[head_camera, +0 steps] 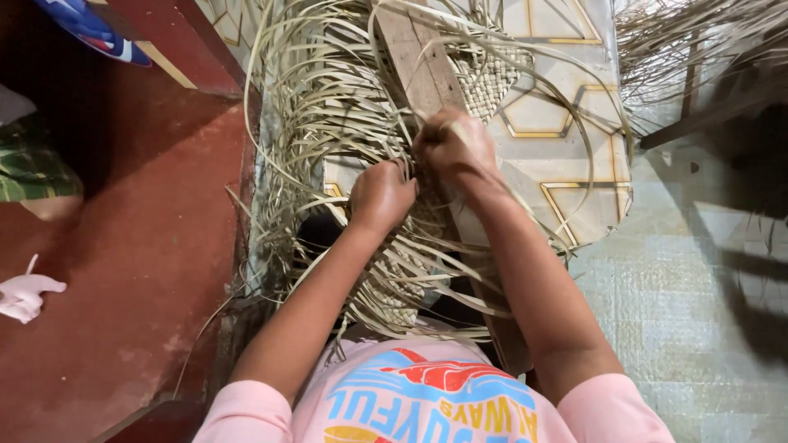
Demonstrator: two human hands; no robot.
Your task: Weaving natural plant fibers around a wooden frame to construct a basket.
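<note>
Now both hands are deep in the weave: the left hand [382, 194] is fisted around a bunch of pale palm strips [328, 107], and the right hand [451, 148] pinches 1 strip tight against the wooden plank [419, 61] that runs up the middle of the floor. Progress looks partial, to my eye: a patch of finished woven mat [484, 78] lies beside the plank toward the far edge of the floor, more plaiting sits under the wrists, yet a great many loose strips arc free all around, unwoven. Underneath is a pale patterned floor covering [558, 156], a red floor [139, 271] at the left edge, and more dry strips [698, 41] piled at the far right corner
</note>
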